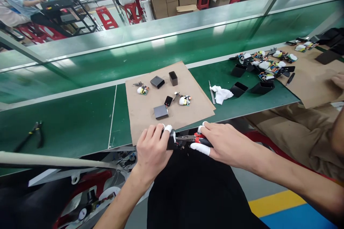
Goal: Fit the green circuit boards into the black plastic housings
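My left hand (153, 145) is closed around a black plastic housing (170, 141) just off the table's front edge. In my right hand (220, 142) is a pair of pliers (197, 139) with red and black handles. Its jaws reach into the open end of the housing; what they grip there is too small to tell. White covers sit on several of my fingertips. Beyond my hands, a brown cardboard sheet (145, 114) bears a grey housing (161, 112), a dark housing (157, 82), an upright open casing (173, 78) and two circuit boards, one a board with white filler (185, 100).
Cutters (34, 136) lie at left on the green table (80, 121). To the right are a white cloth (222, 94), a thin metal blade (212, 93), open black casings (238, 89) and a pile of circuit boards (264, 65). A co-worker's hand (338, 79) is at far right.
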The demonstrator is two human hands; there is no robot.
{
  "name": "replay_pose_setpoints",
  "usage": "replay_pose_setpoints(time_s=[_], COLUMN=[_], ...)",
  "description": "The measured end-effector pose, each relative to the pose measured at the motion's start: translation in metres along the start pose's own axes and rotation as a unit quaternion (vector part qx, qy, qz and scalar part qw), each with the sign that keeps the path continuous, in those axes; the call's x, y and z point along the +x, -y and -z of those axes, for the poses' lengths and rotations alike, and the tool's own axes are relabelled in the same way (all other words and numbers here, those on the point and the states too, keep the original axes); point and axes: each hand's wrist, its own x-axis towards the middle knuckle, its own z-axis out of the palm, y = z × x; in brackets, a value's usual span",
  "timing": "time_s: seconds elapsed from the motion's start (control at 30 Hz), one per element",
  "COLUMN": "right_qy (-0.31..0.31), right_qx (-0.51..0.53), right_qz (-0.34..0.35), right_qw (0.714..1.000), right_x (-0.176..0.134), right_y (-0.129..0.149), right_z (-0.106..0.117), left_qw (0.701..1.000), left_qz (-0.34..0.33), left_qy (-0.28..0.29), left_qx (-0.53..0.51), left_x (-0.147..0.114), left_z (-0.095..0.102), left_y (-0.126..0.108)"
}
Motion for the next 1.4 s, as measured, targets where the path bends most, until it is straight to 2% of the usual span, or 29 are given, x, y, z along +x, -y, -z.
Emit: replay_pose_setpoints(time_s=[0.1,0.17,0.3,0.6,0.77,1.0,1.2,1.4], right_qy=[0.036,0.062,0.090,0.103,0.129,0.133,0.140,0.153], right_qx=[-0.041,-0.054,-0.047,-0.046,-0.026,-0.021,-0.030,-0.032], right_qz=[0.002,0.003,0.006,-0.007,-0.003,0.003,0.016,0.011], right_qw=[0.999,0.997,0.995,0.994,0.991,0.991,0.990,0.988], right_x=[0.002,0.001,-0.003,0.000,0.000,-0.004,-0.009,-0.010], right_y=[-0.002,-0.004,-0.006,-0.001,0.002,0.005,0.007,0.011], right_z=[-0.002,-0.002,0.000,0.009,0.008,0.004,-0.001,0.003], left_qw=[0.998,0.997,0.997,0.996,0.994,0.993,0.995,0.994], left_qz=[-0.015,-0.027,-0.041,-0.045,-0.037,-0.027,-0.025,-0.022], left_qy=[0.061,0.077,0.067,0.076,0.097,0.109,0.092,0.095], left_qx=[0.003,0.001,-0.005,-0.016,-0.020,-0.029,-0.044,-0.050], left_x=[0.004,0.004,0.001,0.003,-0.005,-0.014,-0.022,-0.025], left_z=[-0.001,-0.002,-0.003,0.006,0.007,0.011,0.012,0.014], left_y=[0.002,0.003,0.004,0.010,0.010,0.008,0.005,0.004])
